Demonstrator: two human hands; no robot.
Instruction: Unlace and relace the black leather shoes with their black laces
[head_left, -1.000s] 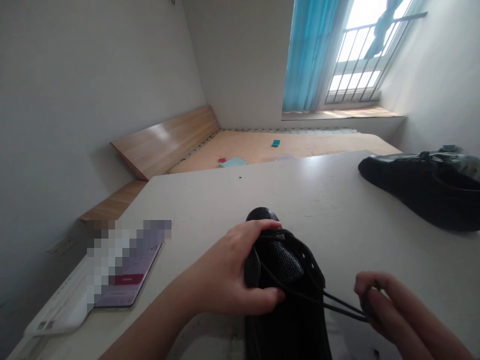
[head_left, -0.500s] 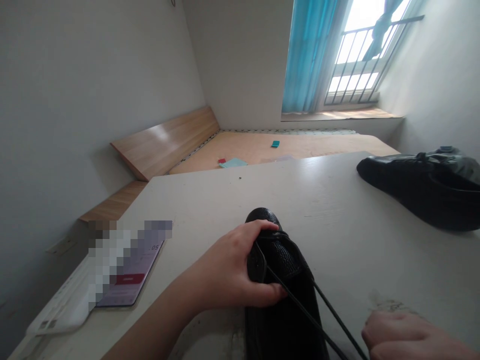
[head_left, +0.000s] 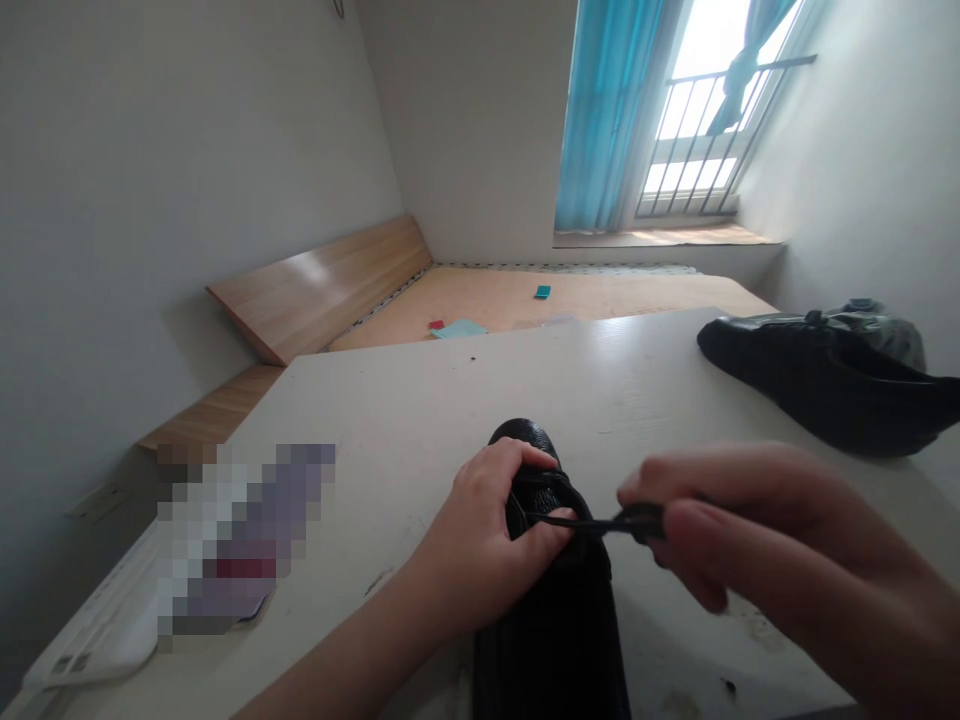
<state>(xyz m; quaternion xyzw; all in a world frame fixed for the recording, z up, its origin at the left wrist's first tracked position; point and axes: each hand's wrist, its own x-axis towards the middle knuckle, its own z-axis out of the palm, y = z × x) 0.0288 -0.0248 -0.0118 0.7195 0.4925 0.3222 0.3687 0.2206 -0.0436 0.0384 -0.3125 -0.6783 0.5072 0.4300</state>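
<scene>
A black leather shoe lies on the white table in front of me, toe pointing away. My left hand wraps round its upper near the eyelets, thumb pressing the lace against the tongue. A black shoelace runs taut from there to my right hand, which pinches it between thumb and fingers just right of the shoe. The shoe's heel is cut off by the lower edge of the view.
A second black shoe lies at the table's far right. A blurred-out flat item on a white pad sits at the near left edge. Beyond the table are a wooden platform with small coloured bits, a blue curtain and a barred window.
My right hand first dropped low to the right with the lace pulled long, then rose and moved left, now holding the lace short and close to the shoe. My left hand stayed put.
</scene>
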